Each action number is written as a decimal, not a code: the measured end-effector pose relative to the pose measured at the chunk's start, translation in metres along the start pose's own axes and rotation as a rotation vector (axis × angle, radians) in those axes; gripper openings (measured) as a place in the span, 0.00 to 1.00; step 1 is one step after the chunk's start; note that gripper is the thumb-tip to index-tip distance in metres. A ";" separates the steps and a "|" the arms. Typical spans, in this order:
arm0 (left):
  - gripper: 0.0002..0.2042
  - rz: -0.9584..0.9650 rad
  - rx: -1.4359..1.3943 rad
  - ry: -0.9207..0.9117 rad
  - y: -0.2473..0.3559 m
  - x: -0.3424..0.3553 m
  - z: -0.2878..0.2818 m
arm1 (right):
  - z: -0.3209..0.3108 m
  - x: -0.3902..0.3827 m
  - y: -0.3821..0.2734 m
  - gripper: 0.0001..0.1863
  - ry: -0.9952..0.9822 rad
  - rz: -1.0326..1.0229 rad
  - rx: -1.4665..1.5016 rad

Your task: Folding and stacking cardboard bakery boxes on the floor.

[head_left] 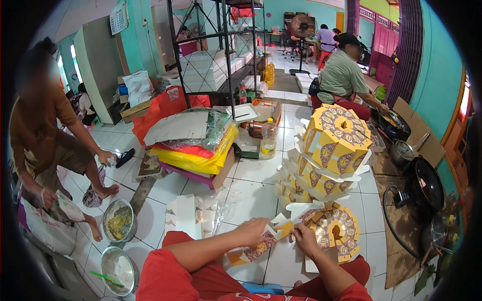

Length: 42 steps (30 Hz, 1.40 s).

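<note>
A yellow, white and brown patterned carton (260, 249), partly folded with its flaps standing out, is in front of my lap. My left hand (254, 232) is closed on its upper left part. The fingers of my right hand (304, 238) pinch a yellow flap at its right end. Close beside my right hand lies a ring of folded yellow cartons (346, 226). Behind it rises a tall stack of similar cartons (337, 143), in round layers with white flaps sticking out. Flat white carton pieces (184, 215) lie on the floor to the left, next to clear plastic.
A purple stool (193, 176) bears plastic-wrapped bundles. A clear bottle (268, 140) stands behind. Metal bowls (119, 220) of flour-like mix sit at left near a seated person (45, 120). At right, another person (344, 75) works at a wok (393, 123); a gas hose (385, 220) curves nearby.
</note>
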<state>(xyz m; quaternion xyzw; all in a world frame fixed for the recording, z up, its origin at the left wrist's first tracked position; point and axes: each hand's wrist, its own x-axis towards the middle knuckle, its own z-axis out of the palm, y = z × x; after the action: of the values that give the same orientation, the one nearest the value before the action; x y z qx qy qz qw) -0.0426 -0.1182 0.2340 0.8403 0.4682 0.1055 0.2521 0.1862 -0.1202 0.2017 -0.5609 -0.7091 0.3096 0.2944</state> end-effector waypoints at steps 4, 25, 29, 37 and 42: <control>0.25 -0.281 -0.242 -0.225 -0.023 -0.002 -0.010 | -0.009 0.009 -0.014 0.09 0.053 -0.014 0.105; 0.05 -0.449 -1.459 -0.532 0.005 -0.001 -0.002 | -0.007 0.019 -0.028 0.10 -0.137 -0.169 0.165; 0.08 -0.413 -1.351 -0.574 0.009 -0.003 0.003 | -0.011 0.019 -0.031 0.10 -0.281 -0.223 0.118; 0.13 -0.409 -1.080 -0.474 0.010 -0.001 0.007 | -0.012 0.016 -0.035 0.11 -0.434 -0.454 0.028; 0.15 -0.442 -1.234 -0.199 0.017 0.010 -0.012 | -0.011 0.014 -0.049 0.14 -0.099 -0.510 -0.096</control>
<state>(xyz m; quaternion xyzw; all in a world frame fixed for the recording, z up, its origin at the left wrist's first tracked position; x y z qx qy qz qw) -0.0298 -0.1135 0.2520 0.4316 0.4579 0.2219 0.7448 0.1614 -0.1138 0.2470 -0.3617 -0.8550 0.2184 0.3009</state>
